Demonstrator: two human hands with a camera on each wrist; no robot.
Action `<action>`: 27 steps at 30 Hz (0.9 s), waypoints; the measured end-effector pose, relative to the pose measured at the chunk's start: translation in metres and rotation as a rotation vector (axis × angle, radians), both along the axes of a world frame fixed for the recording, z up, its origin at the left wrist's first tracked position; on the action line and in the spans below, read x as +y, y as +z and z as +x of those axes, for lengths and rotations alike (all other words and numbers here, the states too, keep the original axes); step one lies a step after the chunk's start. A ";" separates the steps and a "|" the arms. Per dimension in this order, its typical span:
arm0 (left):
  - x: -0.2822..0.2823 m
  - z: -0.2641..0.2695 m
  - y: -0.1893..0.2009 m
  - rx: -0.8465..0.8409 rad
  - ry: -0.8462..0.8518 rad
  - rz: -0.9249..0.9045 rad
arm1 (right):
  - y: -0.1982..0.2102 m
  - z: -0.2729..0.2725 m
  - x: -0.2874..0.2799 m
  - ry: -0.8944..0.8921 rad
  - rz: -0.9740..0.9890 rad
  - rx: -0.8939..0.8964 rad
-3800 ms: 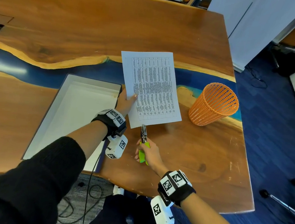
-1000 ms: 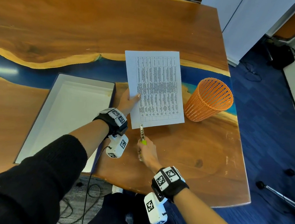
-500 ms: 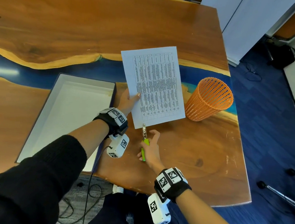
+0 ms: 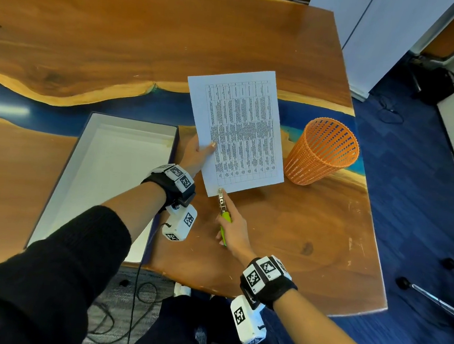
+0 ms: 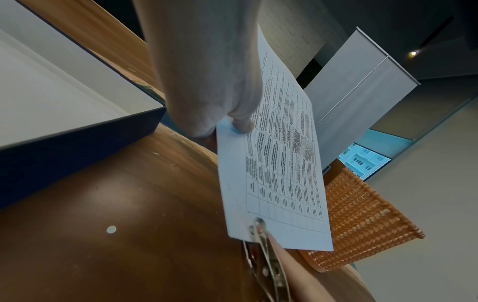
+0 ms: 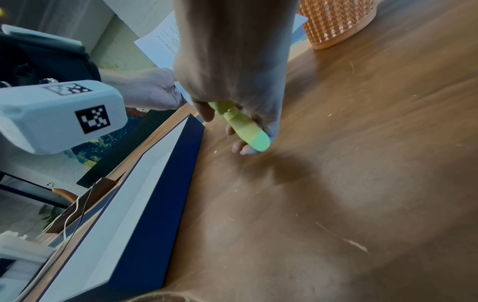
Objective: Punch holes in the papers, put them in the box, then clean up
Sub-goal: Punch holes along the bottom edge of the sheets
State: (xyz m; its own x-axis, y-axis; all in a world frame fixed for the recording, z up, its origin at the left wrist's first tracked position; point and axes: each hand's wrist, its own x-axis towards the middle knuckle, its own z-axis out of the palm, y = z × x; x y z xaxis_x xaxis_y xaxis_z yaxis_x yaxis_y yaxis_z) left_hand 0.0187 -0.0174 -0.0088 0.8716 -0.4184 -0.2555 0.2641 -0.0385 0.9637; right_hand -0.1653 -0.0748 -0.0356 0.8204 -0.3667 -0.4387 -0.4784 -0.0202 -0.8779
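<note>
My left hand [image 4: 198, 153] pinches the left edge of a printed sheet of paper [image 4: 238, 129] and holds it tilted above the table. My right hand [image 4: 233, 228] grips a hole punch [image 4: 222, 210] with green handles [image 6: 243, 126]. Its metal head [image 5: 258, 226] straddles the sheet's near edge, close to the left corner. The index finger lies straight along the tool. The open white box [image 4: 105, 172] with dark blue walls [image 5: 77, 151] lies empty to the left of both hands. One small white paper disc [image 5: 111, 229] lies on the wood beneath the sheet.
An orange mesh basket [image 4: 323, 153] stands on the table right of the sheet, near the right edge. The wooden table [image 4: 297, 233] has a blue resin strip across its middle. Cables hang below the table's front edge.
The punch has moved up from the table so that its head now sits over the sheet's near edge. The sheet has tilted and shifted slightly. The right index finger has straightened along the tool.
</note>
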 end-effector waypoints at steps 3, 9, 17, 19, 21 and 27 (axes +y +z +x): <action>0.000 -0.001 0.000 -0.010 -0.007 0.011 | 0.001 0.000 -0.005 0.033 -0.033 0.001; -0.001 -0.001 -0.001 -0.001 0.022 -0.001 | 0.001 -0.001 -0.009 0.047 -0.013 0.017; -0.002 -0.002 -0.005 -0.015 -0.005 0.006 | -0.002 0.003 -0.008 0.013 0.140 0.120; -0.002 -0.003 -0.007 -0.021 -0.013 -0.002 | -0.004 0.004 -0.008 0.012 0.158 0.142; -0.003 -0.003 -0.006 -0.009 0.009 -0.014 | -0.004 0.002 -0.008 0.011 0.096 0.086; -0.001 0.002 -0.008 0.011 0.054 0.011 | 0.000 0.000 -0.009 0.037 0.011 -0.015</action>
